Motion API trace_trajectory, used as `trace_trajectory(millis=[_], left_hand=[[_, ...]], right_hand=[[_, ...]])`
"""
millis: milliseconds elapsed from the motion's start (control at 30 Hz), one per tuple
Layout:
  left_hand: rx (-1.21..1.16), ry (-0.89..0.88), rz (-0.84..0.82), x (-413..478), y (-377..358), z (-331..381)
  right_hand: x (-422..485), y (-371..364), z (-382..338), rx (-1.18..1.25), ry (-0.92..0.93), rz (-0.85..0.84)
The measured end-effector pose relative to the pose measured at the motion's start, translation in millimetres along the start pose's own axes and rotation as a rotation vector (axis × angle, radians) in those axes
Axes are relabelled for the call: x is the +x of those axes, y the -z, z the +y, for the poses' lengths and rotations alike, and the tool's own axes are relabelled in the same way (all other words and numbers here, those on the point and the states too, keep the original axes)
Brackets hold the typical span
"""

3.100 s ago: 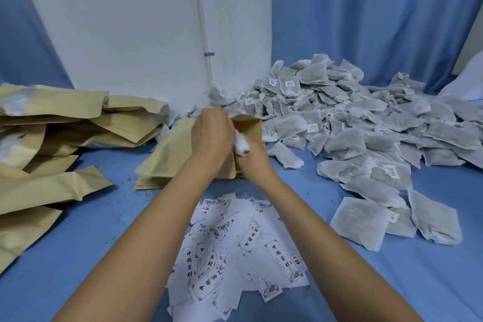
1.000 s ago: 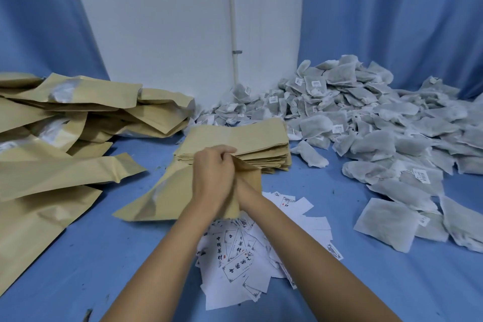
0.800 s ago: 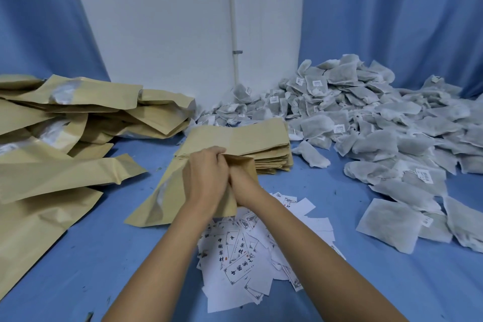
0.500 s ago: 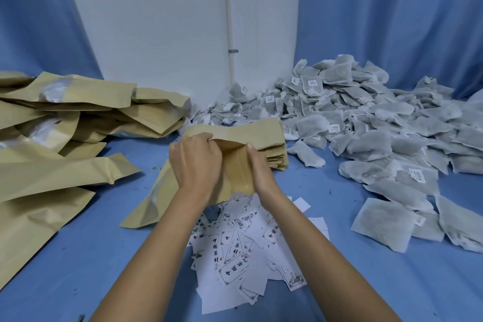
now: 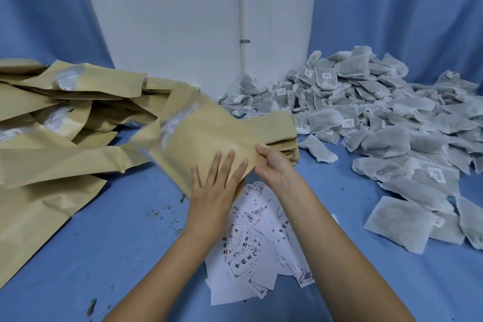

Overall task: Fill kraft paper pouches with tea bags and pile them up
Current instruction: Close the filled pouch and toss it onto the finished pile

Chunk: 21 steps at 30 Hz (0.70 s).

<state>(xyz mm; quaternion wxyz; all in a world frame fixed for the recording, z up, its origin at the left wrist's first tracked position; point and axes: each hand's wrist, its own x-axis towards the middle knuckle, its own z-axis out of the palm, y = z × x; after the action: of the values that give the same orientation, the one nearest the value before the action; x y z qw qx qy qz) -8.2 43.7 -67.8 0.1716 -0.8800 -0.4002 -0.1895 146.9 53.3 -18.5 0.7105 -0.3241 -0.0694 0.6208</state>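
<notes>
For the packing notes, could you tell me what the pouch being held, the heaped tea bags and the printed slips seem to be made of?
Held pouch: matte tan kraft paper, creased, with a shiny patch that looks like a plastic window.
Tea bags: thin whitish mesh or filter paper, probably; darker contents show through.
Printed slips: plain matte white paper with black print.

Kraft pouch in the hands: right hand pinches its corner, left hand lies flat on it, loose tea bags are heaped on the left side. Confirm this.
Not quite. The head view shows the tea bags heaped on the right; other pouches lie on the left. The rest holds: the right hand pinches the kraft pouch at its corner and the left hand lies flat on it.
</notes>
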Motion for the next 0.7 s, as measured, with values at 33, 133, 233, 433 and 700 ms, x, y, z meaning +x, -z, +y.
trace_trajectory(millis=[33,133,233,433,700], left_hand=[[0.011,-0.004,0.064,-1,0,-4],[-0.02,-0.03,0.15,5,-6,-17],[-0.577,0.297,0.024,12,-25,-29],[-2.001,0.973,-0.209,25,-43,-14],[-2.218,0.932,-0.256,39,-46,3]], right_hand=[[0,2,-2,0.058,0.012,0.0],[5,9,-4,0.175,0.051,0.017],[11,25,-8,0.278,0.141,0.086],[21,64,4,0.341,0.157,0.181],[22,85,1,0.053,0.324,0.235]])
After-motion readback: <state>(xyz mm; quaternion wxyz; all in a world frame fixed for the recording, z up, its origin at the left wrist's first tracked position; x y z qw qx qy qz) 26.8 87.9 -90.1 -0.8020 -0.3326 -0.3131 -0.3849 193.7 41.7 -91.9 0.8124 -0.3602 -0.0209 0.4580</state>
